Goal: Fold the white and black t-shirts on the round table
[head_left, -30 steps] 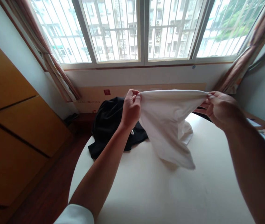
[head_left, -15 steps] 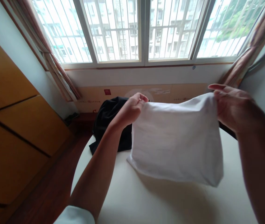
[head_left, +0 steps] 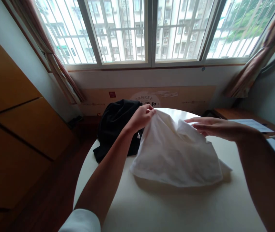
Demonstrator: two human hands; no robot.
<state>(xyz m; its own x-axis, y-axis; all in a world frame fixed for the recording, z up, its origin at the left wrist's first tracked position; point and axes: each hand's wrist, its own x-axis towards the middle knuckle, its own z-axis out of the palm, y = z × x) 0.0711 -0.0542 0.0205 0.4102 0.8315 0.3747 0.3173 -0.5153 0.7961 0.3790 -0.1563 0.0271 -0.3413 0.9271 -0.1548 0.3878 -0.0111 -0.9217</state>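
The white cloth [head_left: 173, 158] lay mostly on the bench [head_left: 181, 206], slumped in loose, uneven folds, with no squared or smoothed shape to it and one corner trailing out toward the right. It sat near the middle of the round top, closer to the far edge than the near one, and its upper corner rose off the surface into the left hand [head_left: 141, 118]. That hand was clamped on the corner, fingers and thumb pinched together close to the far rim. The right hand [head_left: 218, 127] was apart from it and open, its fingers stretched out nearly flat just above the cloth's upper right slope; whether the fingertips [head_left: 188, 120] touched the fabric I could not tell. No neat crease showed anywhere in the white cloth. The black garment [head_left: 114, 129] sat in a rumpled heap at the far left edge of the bench, just behind the left wrist and close beside the white cloth, and it was unfolded too. Off to the right, sheets of paper [head_left: 251, 125] lay on a wooden desk [head_left: 227, 113].
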